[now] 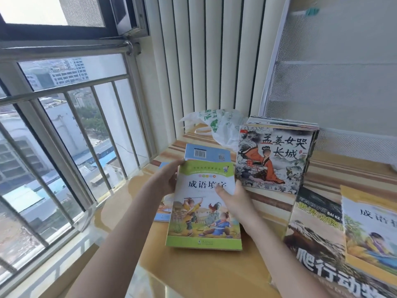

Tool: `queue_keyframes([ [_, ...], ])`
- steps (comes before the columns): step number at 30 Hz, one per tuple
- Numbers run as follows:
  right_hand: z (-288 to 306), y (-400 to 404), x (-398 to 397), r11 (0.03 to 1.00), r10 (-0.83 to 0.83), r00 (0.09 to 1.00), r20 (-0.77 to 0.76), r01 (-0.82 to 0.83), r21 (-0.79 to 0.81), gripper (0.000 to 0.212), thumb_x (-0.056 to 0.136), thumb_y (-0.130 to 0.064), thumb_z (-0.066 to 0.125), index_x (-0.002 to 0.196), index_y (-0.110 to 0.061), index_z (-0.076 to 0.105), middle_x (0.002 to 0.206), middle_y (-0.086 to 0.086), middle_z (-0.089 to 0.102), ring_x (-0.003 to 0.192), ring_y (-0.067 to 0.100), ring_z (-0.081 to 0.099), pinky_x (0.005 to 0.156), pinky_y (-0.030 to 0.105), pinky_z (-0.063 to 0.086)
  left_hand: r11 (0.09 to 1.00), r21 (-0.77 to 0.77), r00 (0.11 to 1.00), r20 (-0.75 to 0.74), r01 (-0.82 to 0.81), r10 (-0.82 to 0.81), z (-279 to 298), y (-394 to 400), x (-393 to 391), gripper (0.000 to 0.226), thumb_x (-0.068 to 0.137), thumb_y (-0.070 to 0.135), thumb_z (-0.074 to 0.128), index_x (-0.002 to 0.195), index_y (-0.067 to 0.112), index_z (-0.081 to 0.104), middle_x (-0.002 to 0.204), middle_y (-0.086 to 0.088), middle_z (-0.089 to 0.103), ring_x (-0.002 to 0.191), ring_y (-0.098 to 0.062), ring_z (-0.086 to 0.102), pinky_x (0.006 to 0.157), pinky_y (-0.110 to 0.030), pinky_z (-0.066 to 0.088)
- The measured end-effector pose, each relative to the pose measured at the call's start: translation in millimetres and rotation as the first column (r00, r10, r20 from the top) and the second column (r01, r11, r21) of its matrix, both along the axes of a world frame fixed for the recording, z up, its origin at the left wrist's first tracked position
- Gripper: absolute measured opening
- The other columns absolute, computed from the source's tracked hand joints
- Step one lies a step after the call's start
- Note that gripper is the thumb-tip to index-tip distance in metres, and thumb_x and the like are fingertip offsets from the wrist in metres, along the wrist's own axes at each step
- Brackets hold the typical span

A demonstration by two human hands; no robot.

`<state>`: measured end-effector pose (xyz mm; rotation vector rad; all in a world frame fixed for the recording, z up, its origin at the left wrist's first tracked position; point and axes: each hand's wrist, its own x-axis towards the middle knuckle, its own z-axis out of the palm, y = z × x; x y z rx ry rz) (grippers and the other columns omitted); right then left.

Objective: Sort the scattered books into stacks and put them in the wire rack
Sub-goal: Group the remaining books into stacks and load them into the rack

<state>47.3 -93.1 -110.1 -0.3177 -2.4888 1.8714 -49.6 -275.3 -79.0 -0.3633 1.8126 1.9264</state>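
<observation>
A green-bordered book [204,211] with cartoon children on its cover is held above the striped table [348,175]. My left hand [165,179] grips its upper left edge. My right hand [235,201] pinches its right edge, thumb on the cover. Under it lies a blue book [207,152] showing a barcode. A stack of thin picture books [277,155] stands to the right, in front of the white wire rack [335,87]. At the right edge lie a reptile book [315,239] and a yellow-bordered book [371,231].
A crumpled white and green plastic bag [221,125] sits at the table's back. Another book [163,211] peeks out under my left hand. A barred window [64,125] runs along the left, with vertical blinds [204,57] behind the table.
</observation>
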Motion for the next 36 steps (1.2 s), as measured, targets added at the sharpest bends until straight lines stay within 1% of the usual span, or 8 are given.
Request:
queue_keyframes([
  [5,1.6,-7.4,0.8,0.989,-0.005,0.999,-0.038,0.011,0.145,0.071,0.090,-0.050,0.054,0.144,-0.015,0.022,0.136,-0.002,0.049,0.115,0.020,0.053,0.080,0.028,0.043,0.999,0.041,0.998,0.056,0.019,-0.021,-1.2,-10.8,-10.5,0.038,0.085,0.044,0.055,0.096,0.008,0.058,0.084,-0.012,0.063,0.068,-0.026,0.064,0.066,-0.032,0.052],
  [12,2.0,-17.0,-3.2,0.998,-0.001,0.992,-0.123,0.009,0.067,0.052,0.091,-0.041,0.056,0.132,-0.022,0.030,0.113,-0.010,0.054,0.070,0.001,0.054,0.055,0.021,0.047,0.975,0.064,0.973,-0.071,-0.214,0.218,19.1,-30.2,-11.7,0.013,0.095,0.017,0.056,0.084,0.009,0.058,0.051,-0.005,0.065,0.036,-0.016,0.061,0.034,-0.023,0.048],
  [19,-3.2,-22.5,-29.4,0.990,-0.115,0.986,-0.118,0.124,0.073,0.049,0.090,-0.040,0.057,0.128,-0.023,0.031,0.126,-0.001,0.049,0.069,0.023,0.056,0.049,0.028,0.042,0.850,0.218,0.707,-0.477,-0.480,0.522,49.1,-63.5,4.8,0.017,0.092,0.023,0.061,0.108,0.019,0.065,0.095,-0.002,0.069,0.090,-0.023,0.066,0.074,-0.044,0.056],
  [24,-2.6,-19.7,-35.7,0.940,-0.080,0.997,-0.011,0.079,0.331,0.049,0.093,-0.042,0.046,0.132,-0.012,0.038,0.098,0.008,0.064,0.072,0.026,0.064,0.058,0.033,0.048,0.927,0.159,0.484,-0.815,-0.340,0.317,70.5,-61.8,33.8,0.024,0.086,0.009,0.066,0.082,0.033,0.070,0.075,0.015,0.071,0.070,-0.001,0.067,0.062,-0.020,0.052],
  [28,4.6,-15.0,-35.8,0.754,-0.137,0.976,-0.171,0.215,0.621,0.035,0.097,-0.026,0.036,0.069,-0.018,0.056,0.102,0.013,0.056,0.088,0.024,0.052,0.064,0.034,0.044,0.990,-0.078,0.508,-0.862,-0.118,-0.007,53.6,-57.3,44.6,0.038,0.070,-0.004,0.077,0.065,0.034,0.075,0.075,0.014,0.067,0.075,-0.002,0.061,0.066,-0.015,0.049],
  [30,13.8,-10.7,-34.9,0.816,-0.132,0.965,-0.228,0.236,0.528,0.040,0.100,-0.031,0.038,0.066,-0.020,0.056,0.079,0.008,0.059,0.068,0.023,0.054,0.054,0.028,0.045,0.980,-0.198,0.559,-0.813,-0.002,-0.163,33.6,-58.9,48.3,0.033,0.065,-0.001,0.080,0.060,0.031,0.074,0.091,0.017,0.069,0.093,0.001,0.062,0.082,-0.023,0.051],
  [33,25.4,-5.0,-31.4,0.972,-0.115,0.992,0.056,0.124,-0.199,0.051,0.101,-0.043,0.031,0.079,-0.011,0.064,0.072,0.013,0.061,0.050,0.020,0.051,0.040,0.020,0.034,0.963,-0.222,0.623,-0.735,0.153,-0.268,-1.1,-68.9,51.0,0.021,0.057,0.016,0.088,0.052,0.027,0.072,0.129,0.018,0.058,0.129,-0.004,0.046,0.106,-0.042,0.040],
  [36,20.0,-3.2,-28.3,0.992,0.031,0.985,0.171,-0.009,-0.125,0.052,0.095,-0.056,0.038,0.102,-0.010,0.062,0.080,0.009,0.060,0.048,0.011,0.049,0.038,0.018,0.030,0.924,-0.275,0.625,-0.681,0.265,-0.382,-21.6,-72.7,50.7,0.024,0.050,0.040,0.090,0.051,0.025,0.072,0.137,0.020,0.049,0.141,-0.011,0.031,0.112,-0.051,0.030],
])
